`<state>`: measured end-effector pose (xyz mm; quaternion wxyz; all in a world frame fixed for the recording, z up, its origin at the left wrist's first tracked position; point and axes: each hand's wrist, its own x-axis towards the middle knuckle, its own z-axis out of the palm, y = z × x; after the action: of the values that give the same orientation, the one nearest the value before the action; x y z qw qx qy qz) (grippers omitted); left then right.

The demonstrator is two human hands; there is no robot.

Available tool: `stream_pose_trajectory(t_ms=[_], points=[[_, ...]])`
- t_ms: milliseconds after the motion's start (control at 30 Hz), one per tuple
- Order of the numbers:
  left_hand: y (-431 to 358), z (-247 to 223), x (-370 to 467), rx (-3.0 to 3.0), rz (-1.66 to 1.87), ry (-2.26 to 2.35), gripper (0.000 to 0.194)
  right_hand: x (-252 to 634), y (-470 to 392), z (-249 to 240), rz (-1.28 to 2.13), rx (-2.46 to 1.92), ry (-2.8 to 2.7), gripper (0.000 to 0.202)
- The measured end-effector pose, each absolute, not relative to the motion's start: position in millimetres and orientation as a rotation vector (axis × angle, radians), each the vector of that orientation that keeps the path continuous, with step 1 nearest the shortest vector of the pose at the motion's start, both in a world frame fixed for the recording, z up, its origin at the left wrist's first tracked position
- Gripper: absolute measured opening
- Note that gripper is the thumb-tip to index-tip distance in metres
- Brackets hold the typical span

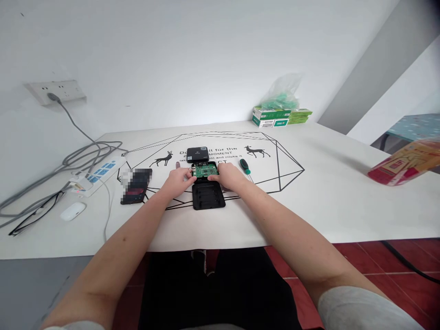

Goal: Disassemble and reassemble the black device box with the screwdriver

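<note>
Clamping shallow black plastic casing (202,179) at both sides, in grip of bare left hand (178,180) and bare right hand (228,176), mid white table (237,229). Inside: green rectangular circuit board (205,171). Far right: clear plastic bag (284,87), green contents (280,101).

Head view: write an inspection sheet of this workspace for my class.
Surface: white table, printed with deer and lettering.
Job's things: circuit board in black case; labelled black piece beyond, black panel nearer; green-and-black screwdriver on the right.
Clutter: phone, small white case, glasses on the left; red-and-yellow packet on the right.
Hands: left hand at the board's left edge, right hand at its right; grip unclear.
Cables: grey cable from wall socket, looped beside the power strip; thin white cable near the phone.
Surroundings: white wall, red floor, green-and-white boxes under a plastic bag.
</note>
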<state>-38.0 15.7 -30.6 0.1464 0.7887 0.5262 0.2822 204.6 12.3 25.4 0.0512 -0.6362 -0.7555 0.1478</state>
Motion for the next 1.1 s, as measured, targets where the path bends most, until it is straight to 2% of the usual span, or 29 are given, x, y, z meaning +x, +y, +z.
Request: stream_pose_trajectory(t_ms=[233,500,667,733,833,967,1000,1100], points=[[16.0,-32.2,-39.6,2.199,0.823,1.556,0.017,206.0,11.7,22.9,0.454,-1.91,-2.284,0.026],[15.2,-31.0,-40.8,2.327,0.822,1.432,0.017,211.9,12.8,21.1,0.529,-1.839,-2.242,0.032],[18.1,-35.1,-41.6,2.365,0.819,1.434,0.018,211.6,15.4,20.3,0.558,-1.808,-2.288,0.013],[19.3,-36.3,-41.8,2.416,0.801,1.408,0.021,212.1,17.2,19.4,0.557,-1.797,-2.313,0.011],[18.4,-34.9,-42.8,2.473,0.756,1.41,0.024,220.6,19.5,20.5,0.566,-1.788,-2.33,0.021],[7.4,-24.7,-46.4,2.481,0.671,1.367,0.035,248.5,21.3,30.3,0.685,-1.807,-2.483,0.069],[3.2,-21.1,-47.1,2.477,0.625,1.319,0.039,255.8,21.7,33.3,0.73,-1.804,-2.589,0.075],[-9.8,-10.4,-47.6,2.403,0.458,1.253,0.052,270.4,23.1,39.3,0.819,-1.831,-2.716,0.067]])
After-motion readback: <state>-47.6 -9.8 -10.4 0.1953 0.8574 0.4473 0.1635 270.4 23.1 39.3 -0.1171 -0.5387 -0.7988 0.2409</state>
